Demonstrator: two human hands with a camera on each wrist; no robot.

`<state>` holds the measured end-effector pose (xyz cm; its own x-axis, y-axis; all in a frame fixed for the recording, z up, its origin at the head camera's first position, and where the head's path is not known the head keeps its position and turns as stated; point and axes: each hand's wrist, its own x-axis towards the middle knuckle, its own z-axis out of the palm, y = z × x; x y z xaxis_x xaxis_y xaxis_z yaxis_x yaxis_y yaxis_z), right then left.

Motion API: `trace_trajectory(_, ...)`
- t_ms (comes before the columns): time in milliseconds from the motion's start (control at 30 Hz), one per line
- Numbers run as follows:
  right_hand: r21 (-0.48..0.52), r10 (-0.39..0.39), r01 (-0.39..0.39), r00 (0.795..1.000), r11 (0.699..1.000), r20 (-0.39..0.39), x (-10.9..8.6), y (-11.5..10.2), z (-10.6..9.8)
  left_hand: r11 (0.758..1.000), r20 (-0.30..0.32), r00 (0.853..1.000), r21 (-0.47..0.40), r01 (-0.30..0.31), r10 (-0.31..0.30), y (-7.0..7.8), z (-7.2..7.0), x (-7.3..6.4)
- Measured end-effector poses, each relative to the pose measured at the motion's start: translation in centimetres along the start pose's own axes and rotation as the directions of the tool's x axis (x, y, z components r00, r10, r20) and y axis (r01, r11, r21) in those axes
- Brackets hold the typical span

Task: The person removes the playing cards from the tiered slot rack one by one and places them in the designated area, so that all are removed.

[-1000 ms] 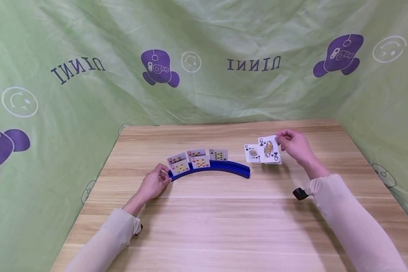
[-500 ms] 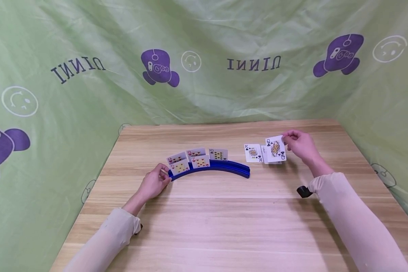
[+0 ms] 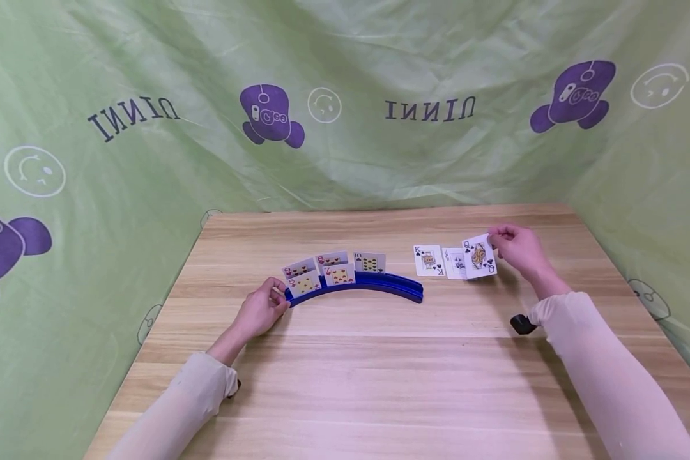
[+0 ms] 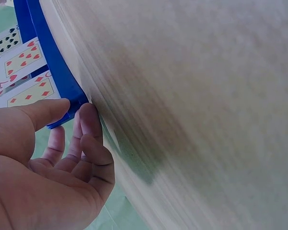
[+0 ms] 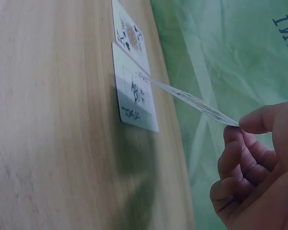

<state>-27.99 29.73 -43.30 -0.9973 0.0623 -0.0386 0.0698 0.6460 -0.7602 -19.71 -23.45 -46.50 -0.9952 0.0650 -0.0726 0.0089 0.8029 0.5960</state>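
Note:
My right hand pinches the queen of clubs by its upper right corner, between thumb and fingers. The card tilts above the table and overlaps the joker in the head view. Left of the joker the king of spades lies face up. At the other side, my left hand grips the left end of a curved blue card holder, thumb on top in the left wrist view. Upright in the holder stand a five of diamonds, seven of hearts, eight, nine and ten of spades.
The wooden table extends in front of the holder toward me. Behind it and at both sides hangs a green curtain with purple figures. A black wrist strap piece hangs under the right sleeve.
My right hand has moved right with the queen of clubs, uncovering the king and then part of the joker. My left hand and the card holder have stayed put.

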Motion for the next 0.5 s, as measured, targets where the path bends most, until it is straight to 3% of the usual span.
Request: trace_trajectory(500, -0.109, 0.043, -0.042, 0.999, 0.993, 0.013, 0.4, 1.8, -0.8, 1.000, 0.006, 1.000, 0.002, -0.005, 0.005, 0.2, -0.1, 0.0)
